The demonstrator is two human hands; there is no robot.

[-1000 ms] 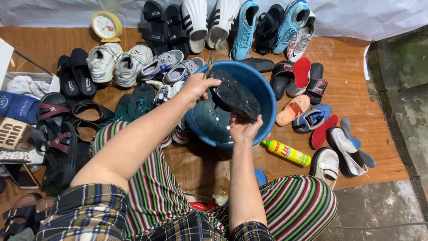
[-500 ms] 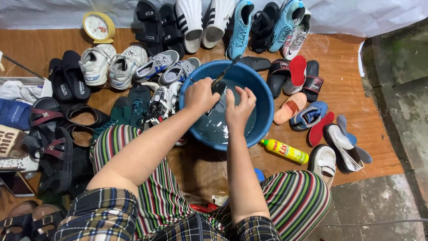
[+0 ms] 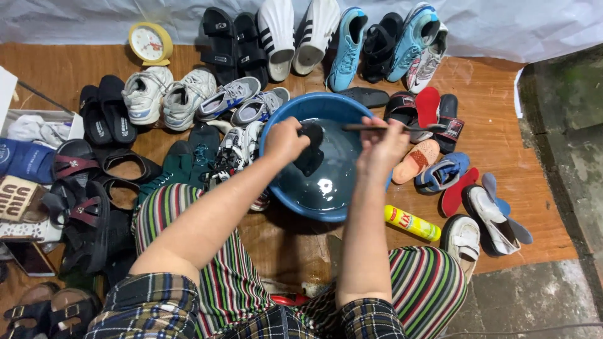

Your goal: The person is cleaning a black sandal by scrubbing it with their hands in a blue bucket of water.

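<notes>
A blue basin [image 3: 284, 194] with water in it stands on the wooden floor between my knees. My left hand [image 3: 286, 139] grips a wet black shoe [image 3: 311, 154] and holds it upright over the water. My right hand [image 3: 382, 149] is at the basin's right rim, closed on a brush with a thin dark handle [image 3: 367, 127] that lies level and points left toward the shoe. The brush head is hidden behind my fingers. Brush and shoe are a little apart.
Many shoes, sandals and slippers ring the basin: white sneakers [image 3: 164, 94] on the left, blue boots [image 3: 344, 47] at the back, red slippers [image 3: 428, 108] on the right. A yellow bottle [image 3: 412, 223] lies by my right knee. A yellow clock [image 3: 149, 43] stands far left.
My hands met over the basin and then parted. The black shoe went from my right hand to my left, and the brush is now in my right hand, further right.
</notes>
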